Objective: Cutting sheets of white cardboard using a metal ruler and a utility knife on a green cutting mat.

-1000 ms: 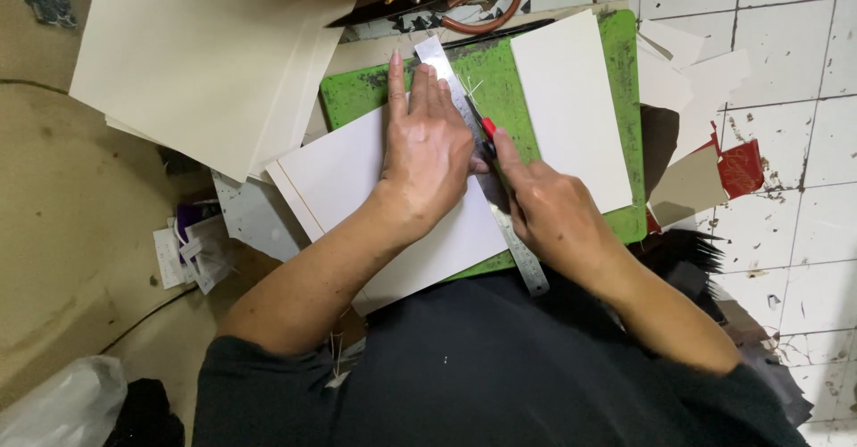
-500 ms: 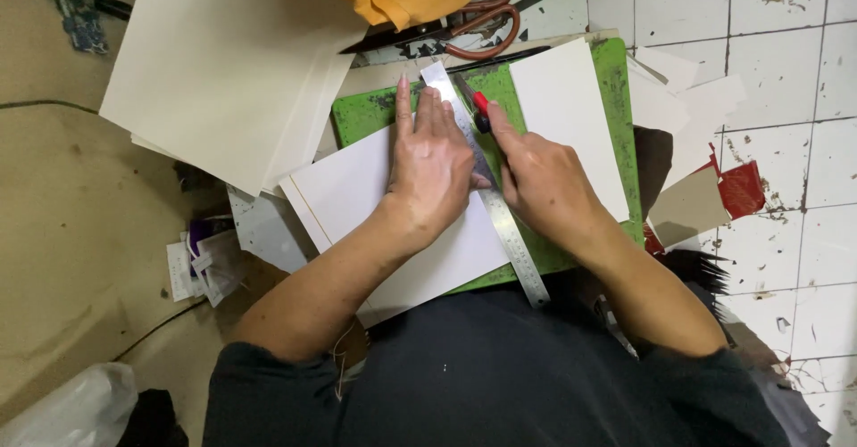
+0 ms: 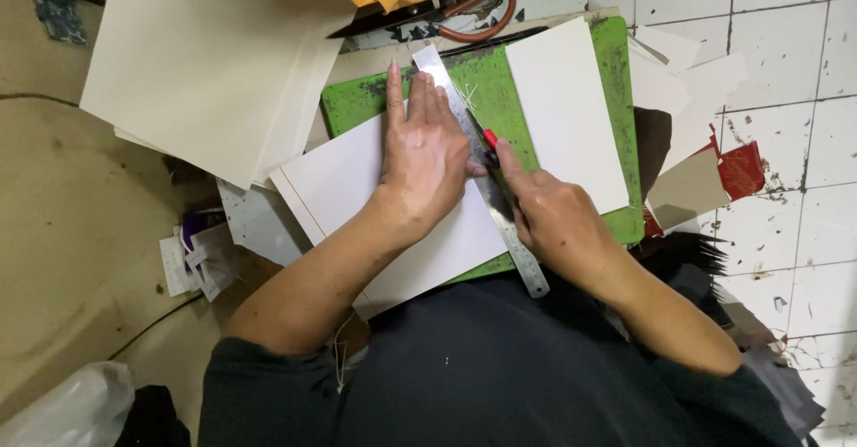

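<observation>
Pressing steel ruler [image 3: 482,175] — long axis diagonal; left hand [image 3: 427,154] flat

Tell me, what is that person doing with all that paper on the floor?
A person presses the left hand flat on a metal ruler laid across a white sheet on a green cutting mat. The right hand holds a red-tipped cutter against the ruler's edge. Scissors and a stack of sheets lie nearby.
</observation>
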